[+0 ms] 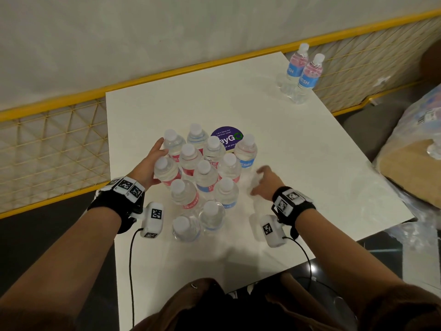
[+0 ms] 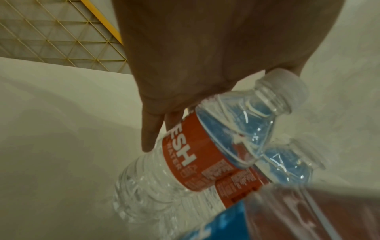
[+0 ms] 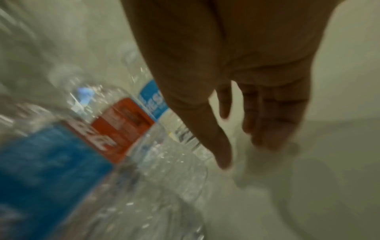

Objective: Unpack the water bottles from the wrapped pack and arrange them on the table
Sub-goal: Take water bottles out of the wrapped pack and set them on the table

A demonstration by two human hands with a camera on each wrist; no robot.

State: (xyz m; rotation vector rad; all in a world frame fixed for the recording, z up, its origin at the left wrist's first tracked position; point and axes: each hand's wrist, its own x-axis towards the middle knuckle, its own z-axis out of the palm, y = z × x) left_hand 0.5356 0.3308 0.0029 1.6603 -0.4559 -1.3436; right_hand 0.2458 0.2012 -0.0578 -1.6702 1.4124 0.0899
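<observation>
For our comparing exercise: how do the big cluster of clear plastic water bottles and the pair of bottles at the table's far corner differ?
The big cluster of clear plastic water bottles holds many; the far-corner pair just two. The left hand touches the cluster; nothing touches the pair. Both stand upright on the white table.

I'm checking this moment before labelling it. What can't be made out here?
- Right hand, head and right wrist views: motion blur hides whether its fingers hold anything.
- Left hand, head view: fingertips hidden behind the clear plastic water bottles.
- Wrapped pack, head view: cut off by the right edge.
</observation>
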